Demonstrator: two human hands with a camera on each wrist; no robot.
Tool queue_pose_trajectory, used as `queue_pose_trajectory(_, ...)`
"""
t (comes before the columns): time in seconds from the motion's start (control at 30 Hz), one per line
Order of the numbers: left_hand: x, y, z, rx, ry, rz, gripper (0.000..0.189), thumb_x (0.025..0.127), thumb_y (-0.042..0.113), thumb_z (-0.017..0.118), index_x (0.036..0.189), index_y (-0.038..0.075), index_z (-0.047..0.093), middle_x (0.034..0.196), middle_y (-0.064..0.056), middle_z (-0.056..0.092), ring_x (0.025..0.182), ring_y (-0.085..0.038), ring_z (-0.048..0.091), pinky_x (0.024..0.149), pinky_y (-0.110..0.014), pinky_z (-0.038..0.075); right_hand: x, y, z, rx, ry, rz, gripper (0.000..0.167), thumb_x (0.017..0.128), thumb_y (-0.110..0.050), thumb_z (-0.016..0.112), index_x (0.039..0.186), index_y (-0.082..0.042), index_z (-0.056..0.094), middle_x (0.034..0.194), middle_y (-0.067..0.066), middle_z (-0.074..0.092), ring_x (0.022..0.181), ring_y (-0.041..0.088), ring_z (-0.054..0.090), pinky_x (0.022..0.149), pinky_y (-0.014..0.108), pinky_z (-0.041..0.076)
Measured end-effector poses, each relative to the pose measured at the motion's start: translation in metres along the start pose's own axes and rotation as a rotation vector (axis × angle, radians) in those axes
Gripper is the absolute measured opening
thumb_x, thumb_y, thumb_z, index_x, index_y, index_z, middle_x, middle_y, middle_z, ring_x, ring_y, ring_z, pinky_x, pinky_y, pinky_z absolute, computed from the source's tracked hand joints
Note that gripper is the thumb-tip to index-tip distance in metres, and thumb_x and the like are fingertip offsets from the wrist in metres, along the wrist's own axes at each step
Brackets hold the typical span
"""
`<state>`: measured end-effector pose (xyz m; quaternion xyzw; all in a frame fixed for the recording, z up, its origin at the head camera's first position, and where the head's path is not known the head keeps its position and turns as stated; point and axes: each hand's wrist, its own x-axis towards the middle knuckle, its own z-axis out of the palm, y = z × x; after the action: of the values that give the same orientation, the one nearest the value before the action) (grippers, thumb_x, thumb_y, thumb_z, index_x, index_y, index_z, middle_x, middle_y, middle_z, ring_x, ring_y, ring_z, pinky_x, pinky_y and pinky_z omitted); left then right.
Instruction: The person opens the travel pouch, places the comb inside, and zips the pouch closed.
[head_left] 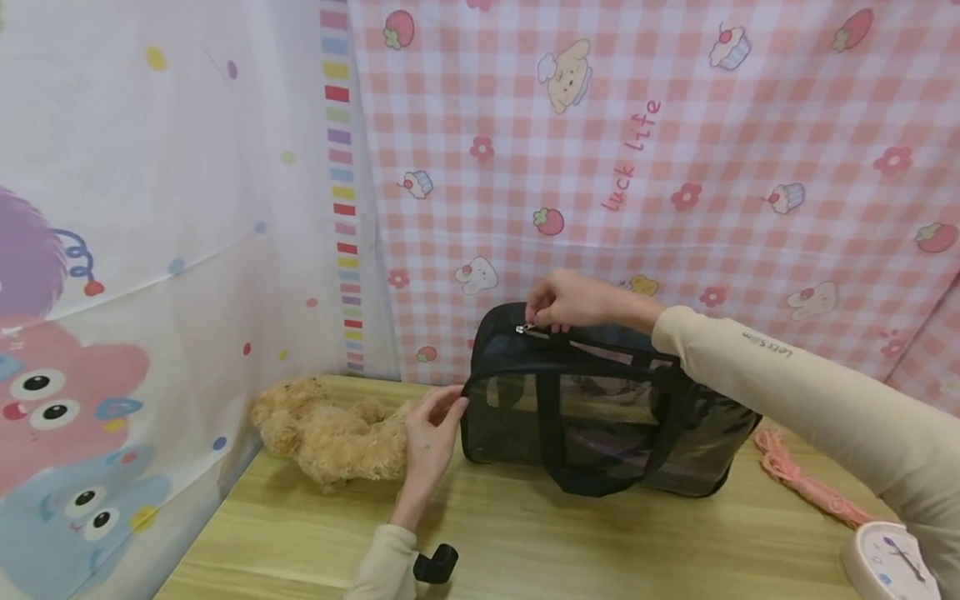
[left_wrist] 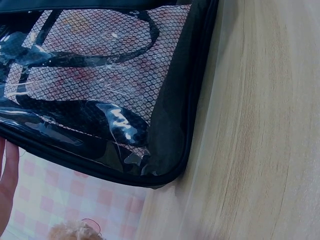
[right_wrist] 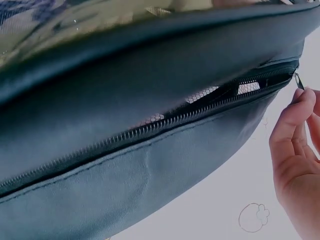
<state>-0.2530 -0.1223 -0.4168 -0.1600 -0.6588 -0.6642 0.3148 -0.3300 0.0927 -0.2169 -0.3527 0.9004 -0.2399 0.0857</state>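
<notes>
A black bag (head_left: 510,433) with see-through and mesh panels and a dark carry strap stands upright on the table. My right hand (head_left: 567,302) pinches the metal zipper pull (head_left: 522,329) near the left end of its top. In the right wrist view, the zipper (right_wrist: 165,121) is parted along its length, and light mesh shows through the gap. At the bag's left side, my left hand (head_left: 435,429) holds the edge between thumb and fingers. Only part of its fingers (left_wrist: 7,175) appears in the left wrist view, against the black piping.
A curly tan plush toy (head_left: 337,437) lies left of the bag, partly behind my left hand. In front is a small black angled object (head_left: 436,564). Pink cord (head_left: 810,483) and a white clock (head_left: 892,562) are at the right. Patterned cloths (head_left: 637,167) hang behind the table (head_left: 585,542).
</notes>
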Motion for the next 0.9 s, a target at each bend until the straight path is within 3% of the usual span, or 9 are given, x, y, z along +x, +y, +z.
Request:
queue_pose_trajectory(0.4, 0.0, 0.001, 0.001, -0.008, 0.01, 0.021, 0.015, 0.086, -0.005, 0.066, 0.1, -0.008, 0.068, 0.095, -0.02, 0.065, 0.087, -0.015, 0.064, 0.077, -0.022, 0.051, -0.002, 0.004, -0.006, 0.005, -0.002, 0.019, 0.014, 0.092, -0.004, 0.059, 0.096, 0.0, 0.071, 0.082, 0.008, 0.069, 0.064, 0.018, 0.061, 0.059, 0.031, 0.053)
queue_pose_trajectory(0.9, -0.003, 0.002, 0.005, 0.045, 0.038, 0.022, 0.013, 0.086, -0.004, 0.067, 0.099, -0.006, 0.069, 0.094, -0.017, 0.066, 0.085, -0.014, 0.064, 0.075, -0.024, 0.052, -0.027, 0.026, -0.016, 0.056, -0.03, 0.015, 0.015, 0.091, -0.004, 0.059, 0.099, 0.002, 0.071, 0.084, 0.009, 0.069, 0.063, 0.019, 0.06, 0.057, 0.03, 0.052)
